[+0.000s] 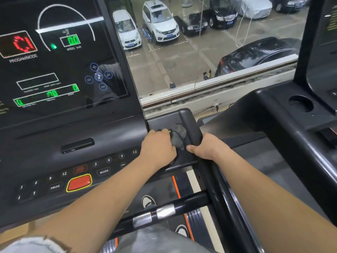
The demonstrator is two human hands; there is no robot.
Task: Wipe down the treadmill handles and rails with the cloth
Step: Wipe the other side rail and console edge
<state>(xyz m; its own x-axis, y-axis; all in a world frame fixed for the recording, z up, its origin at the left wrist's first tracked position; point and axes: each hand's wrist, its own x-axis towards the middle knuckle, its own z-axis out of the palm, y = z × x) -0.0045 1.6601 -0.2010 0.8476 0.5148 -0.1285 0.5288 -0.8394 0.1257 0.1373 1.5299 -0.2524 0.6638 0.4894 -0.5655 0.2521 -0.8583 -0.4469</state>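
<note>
Where the head view looks down across the treadmill console (73, 139), items stand thus. Item: left hand (157, 147), fingers bent over and gripping a bunched grey cloth (177, 137), which lies pressed on the console's right corner, just beside the upright black handle (189, 125). Item: right hand (207, 147), fingers wrapped round that handle's lower part, thumb across its front. Item: crossbar (191, 199) with two silver plates, beneath both forearms, untouched. Item: red button (79, 182), left of the left wrist.
</note>
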